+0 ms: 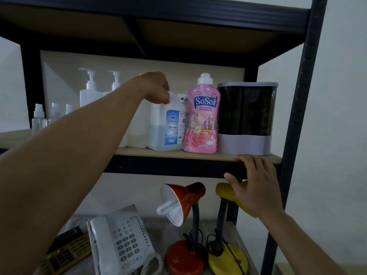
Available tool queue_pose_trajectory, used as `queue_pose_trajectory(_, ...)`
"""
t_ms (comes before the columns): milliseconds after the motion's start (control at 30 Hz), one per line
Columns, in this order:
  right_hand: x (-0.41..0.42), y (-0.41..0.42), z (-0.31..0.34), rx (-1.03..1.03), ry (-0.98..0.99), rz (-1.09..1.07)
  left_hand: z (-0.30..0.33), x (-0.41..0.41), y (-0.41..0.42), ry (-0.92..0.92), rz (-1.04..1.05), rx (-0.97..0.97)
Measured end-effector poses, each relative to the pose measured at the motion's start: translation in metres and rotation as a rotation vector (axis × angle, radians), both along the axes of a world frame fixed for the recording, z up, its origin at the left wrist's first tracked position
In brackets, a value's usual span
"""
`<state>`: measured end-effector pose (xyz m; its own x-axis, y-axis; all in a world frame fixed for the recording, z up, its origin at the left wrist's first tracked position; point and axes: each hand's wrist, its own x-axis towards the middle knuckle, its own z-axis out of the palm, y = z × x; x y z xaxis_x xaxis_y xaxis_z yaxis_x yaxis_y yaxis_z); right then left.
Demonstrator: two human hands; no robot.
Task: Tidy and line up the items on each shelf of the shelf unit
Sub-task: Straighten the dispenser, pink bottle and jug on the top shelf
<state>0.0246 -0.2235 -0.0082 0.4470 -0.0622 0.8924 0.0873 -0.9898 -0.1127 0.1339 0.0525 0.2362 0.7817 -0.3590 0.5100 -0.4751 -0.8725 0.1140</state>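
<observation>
**Middle shelf: left hand on the jug handle**

Left hand, centre of frame, reaches in over the tan wooden middle shelf board. Fingers curl down around the top handle of the translucent plastic jug with blue lens-cleaner label and pale blue liquid. Jug stands upright, just left of the pink SoSoft detergent bottle with white cap, apparently touching it.

Right hand, lower right of frame, fingers fairly straight, rests on the front edge of the shelf board, below the dark smoked-plastic container with grey lid and base. Holds nothing; looks like bracing.

Left of the jug: more translucent white jugs, partly hidden by the forearm. Upper left: clear pump bottles at the back, small clear spray bottles in front.

Lower shelf, bottom of frame: red desk lamp, yellow desk lamp, white desk telephone.

Judgement: step in hand is straightening the jug within the front row. Next move likely calls for a small slide or turn to bring its face flush with the pink bottle, gently, since close neighbours could be knocked.
</observation>
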Motion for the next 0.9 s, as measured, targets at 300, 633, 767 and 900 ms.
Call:
queue_pose_trajectory(300, 0.000, -0.001, 0.000, -0.006, 0.015, -0.013, 0.004, 0.015, 0.003, 0.017, 0.020, 0.009)
queue_pose_trajectory(633, -0.002, 0.002, 0.002, 0.009, 0.028, -0.011, 0.000, 0.023, 0.003, -0.023, 0.002, -0.027)
queue_pose_trajectory(767, -0.002, 0.002, 0.001, 0.017, 0.042, -0.021, -0.003, 0.021, 0.005, -0.015, -0.022, -0.039)
queue_pose_trajectory(900, -0.002, 0.001, 0.001, 0.024, 0.061, -0.026, -0.002, 0.017, 0.007, -0.017, -0.020, -0.018)
